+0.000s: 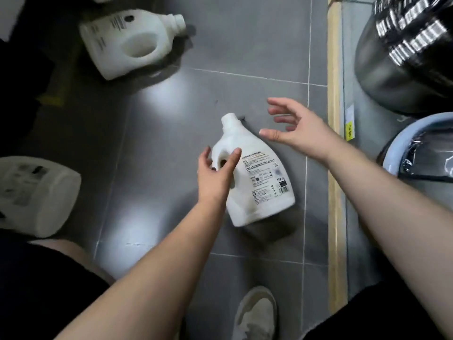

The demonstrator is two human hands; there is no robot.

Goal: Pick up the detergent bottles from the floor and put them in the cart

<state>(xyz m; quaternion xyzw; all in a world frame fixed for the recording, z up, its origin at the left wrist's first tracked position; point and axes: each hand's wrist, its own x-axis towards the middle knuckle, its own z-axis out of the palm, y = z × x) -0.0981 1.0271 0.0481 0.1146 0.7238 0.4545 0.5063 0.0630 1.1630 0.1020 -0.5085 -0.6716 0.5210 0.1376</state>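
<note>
My left hand (215,173) straddles the handle of a white detergent bottle (262,185), thumb on one side and fingers on the other. I cannot tell whether the grasp has closed. My right hand (301,128) hovers released just beside the bottle's neck, fingers spread and touching nothing. The bottle lies on its side on the grey tiled floor (245,45), printed label up and neck pointing away from me; it is opaque, so its contents are hidden. A second white bottle (127,42) lies well apart at the upper left with its neck to the right, and a third (36,192), blurred, lies near my left knee. To the right runs a pale wooden strip (334,168). Past it sits a light blue basin (402,141) holding something dark and shiny, with a rounded grey vessel (387,74) above it. My shoe (257,312) rests on the tiles below the bottle.
</note>
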